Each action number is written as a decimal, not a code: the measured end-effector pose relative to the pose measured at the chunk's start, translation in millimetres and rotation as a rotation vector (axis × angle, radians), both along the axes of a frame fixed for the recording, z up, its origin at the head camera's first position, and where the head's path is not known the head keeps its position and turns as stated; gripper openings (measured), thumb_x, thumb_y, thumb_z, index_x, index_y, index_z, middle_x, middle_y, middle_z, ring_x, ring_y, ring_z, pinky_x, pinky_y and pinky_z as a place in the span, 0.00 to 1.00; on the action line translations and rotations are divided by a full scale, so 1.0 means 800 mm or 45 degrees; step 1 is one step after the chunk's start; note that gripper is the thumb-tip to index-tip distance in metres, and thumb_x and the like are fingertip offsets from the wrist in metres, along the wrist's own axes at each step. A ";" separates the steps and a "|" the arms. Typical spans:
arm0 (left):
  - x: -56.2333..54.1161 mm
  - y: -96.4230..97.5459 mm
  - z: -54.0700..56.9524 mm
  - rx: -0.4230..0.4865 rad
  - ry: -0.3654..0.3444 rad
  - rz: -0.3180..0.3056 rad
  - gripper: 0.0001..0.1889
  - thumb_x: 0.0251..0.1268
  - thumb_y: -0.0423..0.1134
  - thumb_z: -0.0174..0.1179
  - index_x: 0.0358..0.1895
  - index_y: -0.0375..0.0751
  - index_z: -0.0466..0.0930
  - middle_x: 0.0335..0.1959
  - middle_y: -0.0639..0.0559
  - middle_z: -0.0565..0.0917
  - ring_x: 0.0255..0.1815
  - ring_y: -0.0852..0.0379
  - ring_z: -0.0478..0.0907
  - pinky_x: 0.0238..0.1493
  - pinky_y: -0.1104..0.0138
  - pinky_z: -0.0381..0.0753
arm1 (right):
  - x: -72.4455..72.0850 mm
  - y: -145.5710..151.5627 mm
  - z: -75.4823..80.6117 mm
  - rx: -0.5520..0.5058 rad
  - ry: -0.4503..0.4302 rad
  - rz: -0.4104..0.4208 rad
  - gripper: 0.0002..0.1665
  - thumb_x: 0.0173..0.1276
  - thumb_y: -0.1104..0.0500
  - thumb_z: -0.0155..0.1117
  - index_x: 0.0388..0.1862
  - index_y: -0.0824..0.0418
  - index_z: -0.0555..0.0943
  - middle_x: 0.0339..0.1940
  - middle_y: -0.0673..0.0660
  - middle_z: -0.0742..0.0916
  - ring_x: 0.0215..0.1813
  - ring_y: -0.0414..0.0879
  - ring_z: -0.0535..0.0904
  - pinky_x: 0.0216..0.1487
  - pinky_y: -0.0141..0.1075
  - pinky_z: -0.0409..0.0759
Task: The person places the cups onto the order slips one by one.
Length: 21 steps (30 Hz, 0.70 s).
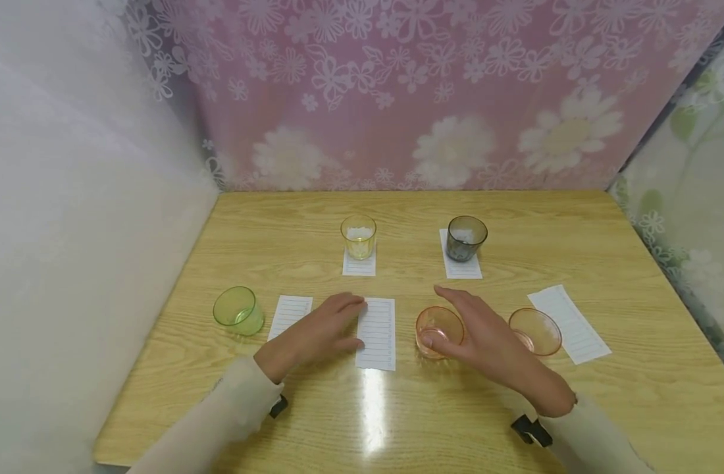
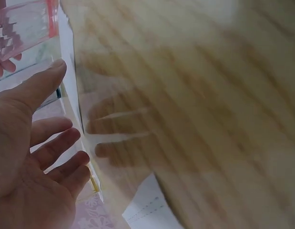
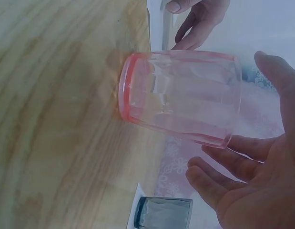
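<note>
My left hand (image 1: 323, 332), fingers loosely extended, lies over the left edge of a lined paper slip (image 1: 378, 336) and holds nothing. In the left wrist view its palm (image 2: 33, 157) faces the tabletop edge-on. To the right, a clear pinkish-orange glass (image 1: 436, 319) stands upright on the table. My right hand (image 1: 486, 342) hovers beside its right side, thumb and fingers spread apart. The right wrist view shows that glass (image 3: 185, 98) between the spread thumb and relaxed fingers, with the fingertips right at its rim and no grip around it.
A second orange glass (image 1: 536, 329) stands beside the right wrist, near a slanted slip (image 1: 572, 326). A yellow glass (image 1: 359, 240) and a grey glass (image 1: 465, 243) stand on slips behind. A green glass (image 1: 240, 313) is at left, beside another slip (image 1: 292, 311).
</note>
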<state>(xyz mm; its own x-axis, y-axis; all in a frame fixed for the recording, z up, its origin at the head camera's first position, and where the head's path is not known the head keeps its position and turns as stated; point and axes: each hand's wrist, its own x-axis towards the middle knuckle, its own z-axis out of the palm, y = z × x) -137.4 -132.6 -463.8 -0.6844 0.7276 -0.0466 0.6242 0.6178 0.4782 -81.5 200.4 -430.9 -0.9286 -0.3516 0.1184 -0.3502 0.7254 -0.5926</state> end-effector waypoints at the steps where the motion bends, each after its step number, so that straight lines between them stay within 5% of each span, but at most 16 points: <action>1: 0.002 -0.001 0.001 -0.006 -0.014 0.004 0.38 0.78 0.46 0.70 0.81 0.29 0.67 0.83 0.37 0.68 0.87 0.35 0.60 0.86 0.45 0.63 | 0.002 0.000 -0.001 0.000 0.001 0.000 0.51 0.73 0.39 0.76 0.84 0.63 0.69 0.80 0.64 0.78 0.80 0.66 0.73 0.74 0.67 0.75; 21: 0.010 -0.007 -0.004 -0.114 -0.085 0.033 0.41 0.81 0.52 0.65 0.86 0.35 0.63 0.89 0.43 0.62 0.91 0.38 0.51 0.88 0.46 0.60 | 0.017 0.003 -0.021 0.037 0.030 -0.052 0.50 0.67 0.39 0.82 0.80 0.60 0.74 0.72 0.61 0.86 0.74 0.64 0.80 0.70 0.67 0.80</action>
